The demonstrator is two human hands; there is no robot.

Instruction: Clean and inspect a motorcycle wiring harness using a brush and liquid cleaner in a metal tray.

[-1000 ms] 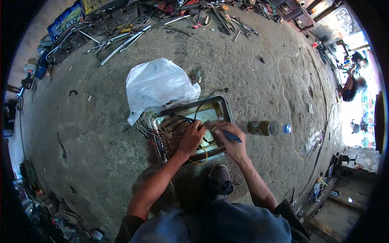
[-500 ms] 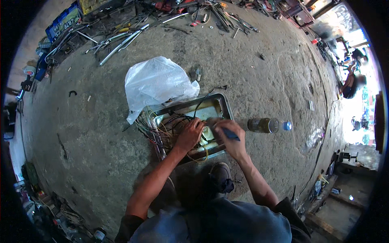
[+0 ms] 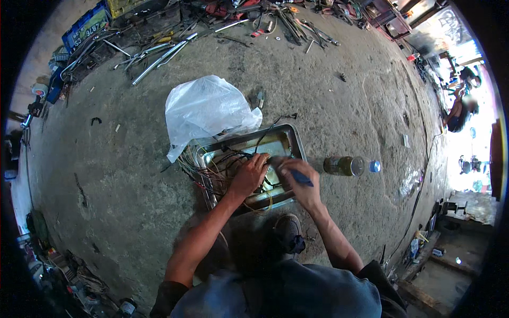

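A shallow metal tray [image 3: 298, 143] stands on the floor in front of my feet, with some liquid in it. A wiring harness [image 3: 214, 172] of dark and yellowish wires lies in its left part and hangs over the left rim. My left hand [image 3: 249, 175] is closed on the harness over the middle of the tray. Just right of it, my right hand [image 3: 302, 180] grips a blue-handled brush [image 3: 302, 178]; its working end is blurred beside the left fingertips. A crumpled translucent plastic bag [image 3: 209, 108] lies against the tray's far left corner.
Right of the tray lies a clear bottle [image 3: 342, 165] of yellowish liquid, its blue cap [image 3: 375, 166] apart from it. Wrenches and bars [image 3: 164, 58] lie scattered along the far side. My shoe [image 3: 289, 230] is close to the tray's near edge. Another person [image 3: 460, 114] is at far right.
My right hand has shifted very slightly with the brush, whose working end is blurred in both frames. My left hand stays on the harness. The whole view has shifted a little.
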